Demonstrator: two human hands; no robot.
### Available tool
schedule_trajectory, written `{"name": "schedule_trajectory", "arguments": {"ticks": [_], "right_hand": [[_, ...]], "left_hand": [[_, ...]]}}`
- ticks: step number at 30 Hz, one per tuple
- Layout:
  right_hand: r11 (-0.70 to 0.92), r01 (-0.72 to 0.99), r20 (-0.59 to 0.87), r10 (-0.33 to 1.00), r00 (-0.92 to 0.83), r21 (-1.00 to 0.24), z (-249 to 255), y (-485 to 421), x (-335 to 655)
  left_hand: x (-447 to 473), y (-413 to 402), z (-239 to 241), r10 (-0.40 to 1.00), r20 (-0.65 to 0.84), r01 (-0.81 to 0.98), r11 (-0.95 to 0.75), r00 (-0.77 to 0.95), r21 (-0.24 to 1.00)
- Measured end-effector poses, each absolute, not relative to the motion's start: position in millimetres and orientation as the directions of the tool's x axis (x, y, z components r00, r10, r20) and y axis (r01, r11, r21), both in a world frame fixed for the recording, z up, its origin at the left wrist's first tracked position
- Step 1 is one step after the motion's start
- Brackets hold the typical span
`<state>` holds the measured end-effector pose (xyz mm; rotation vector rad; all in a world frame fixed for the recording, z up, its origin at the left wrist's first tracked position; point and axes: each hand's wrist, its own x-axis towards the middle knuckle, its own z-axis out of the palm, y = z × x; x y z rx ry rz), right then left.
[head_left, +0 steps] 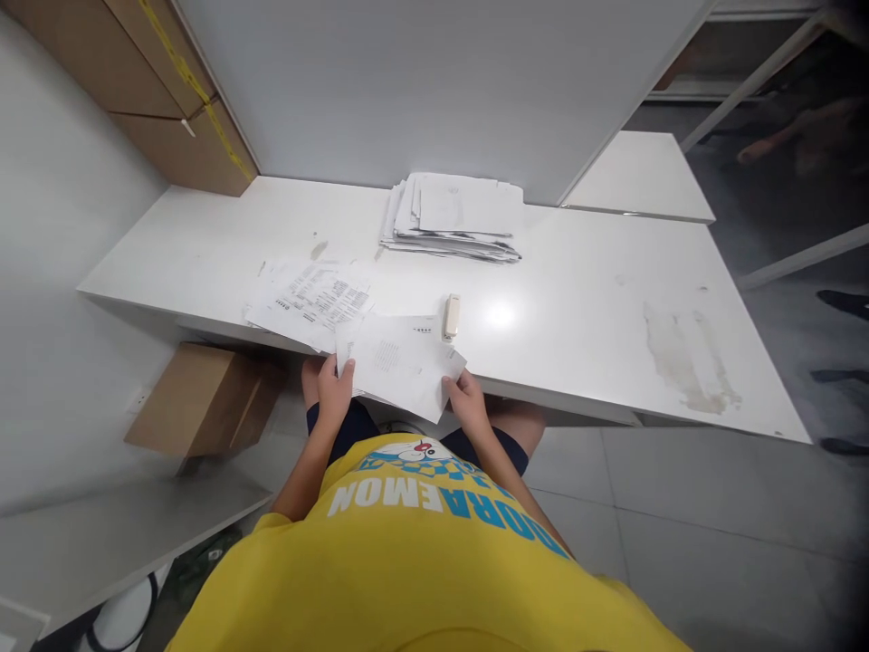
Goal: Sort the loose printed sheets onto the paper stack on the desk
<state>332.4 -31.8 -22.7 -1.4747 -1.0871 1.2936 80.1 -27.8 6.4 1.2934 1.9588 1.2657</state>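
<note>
Both hands hold printed paper sheets [397, 358] at the near edge of the white desk. My left hand [334, 388] pinches their left corner, thumb on top. On the opposite side, my right hand [467, 398] grips the right edge, where a corner bends up. How many sheets are in my hands I cannot tell. A small cream stapler [452, 317] lies just beyond the right part of the sheets. Loose printed papers [305, 303] are spread on the desk to the left, close to the held sheets.
A thick stack of papers [462, 208] lies at the back of the desk [577, 308], against a grey panel [434, 91]. Cardboard boxes [176, 145] stand at the back left, and another box [196, 398] is below the desk. A person's hand [767, 149] shows at far right.
</note>
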Motion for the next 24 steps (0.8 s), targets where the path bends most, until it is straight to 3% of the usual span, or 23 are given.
{"name": "schedule_trajectory", "arguments": {"ticks": [8, 14, 20, 24], "right_hand": [[-0.276, 0.049, -0.271, 0.958, 0.088, -0.960, -25.6, -34.9, 331.7], [-0.269, -0.067, -0.274, 0.959, 0.077, -0.961, -28.4, -36.1, 330.5], [-0.202, -0.149, -0.218, 0.971, 0.097, -0.968, -13.9, -40.3, 329.9], [-0.230, -0.164, -0.238, 0.971, 0.031, -0.959, 2.6, -38.1, 340.9]], "left_hand": [[78.0, -28.8, 7.6, 0.906, 0.104, 0.521, 0.138, -0.410, 0.843], [69.5, -31.1, 8.0, 0.907, 0.172, 0.580, 0.092, -0.384, 0.810], [60.6, -23.8, -1.7, 0.890, 0.009, 0.283, 0.136, -0.456, 0.950], [48.6, -14.6, 10.0, 0.734, 0.100, 0.053, -0.088, -0.672, 0.995]]}}
